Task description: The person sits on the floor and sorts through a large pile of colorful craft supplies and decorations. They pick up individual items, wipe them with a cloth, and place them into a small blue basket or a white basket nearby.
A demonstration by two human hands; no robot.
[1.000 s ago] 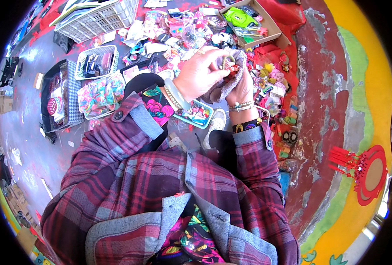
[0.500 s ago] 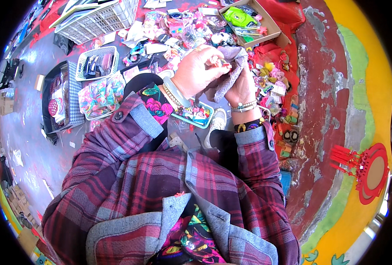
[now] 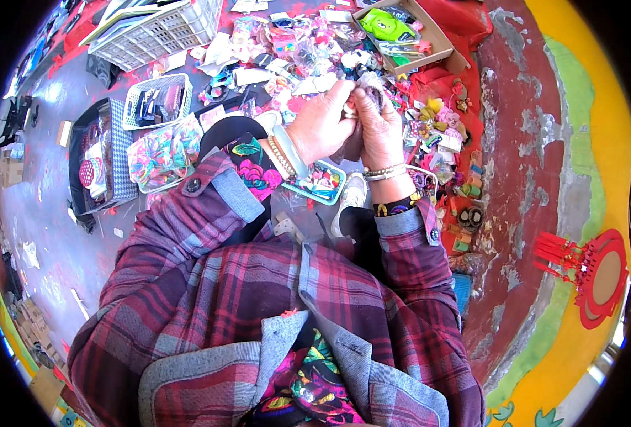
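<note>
My two hands meet above the heap of small goods, with a greyish-purple fuzzy cloth point(image 3: 369, 82) between them. My right hand point(image 3: 380, 135) has its fingers closed on this cloth, thumb and fingertips pinching near its upper part. Fingers bent, my left hand point(image 3: 322, 122) pinches at the cloth's left side, its tips close to my right thumb. A small pale and reddish bit shows at the left fingertips, too small to name. Part of the cloth hangs dark below the hands; the palms hide the rest.
Packaged trinkets point(image 3: 308, 53) lie heaped ahead. A cardboard box point(image 3: 440, 50) holds a green packet. To the left stand a white basket point(image 3: 127, 117), a checked bin point(image 3: 121, 171) and a large crate point(image 3: 159, 43). A small tray point(image 3: 327, 202) sits below my hands.
My right hand has turned and come up, its thumb and fingers now pinching the cloth beside my left fingertips. The cloth is more bunched and less of it shows.
</note>
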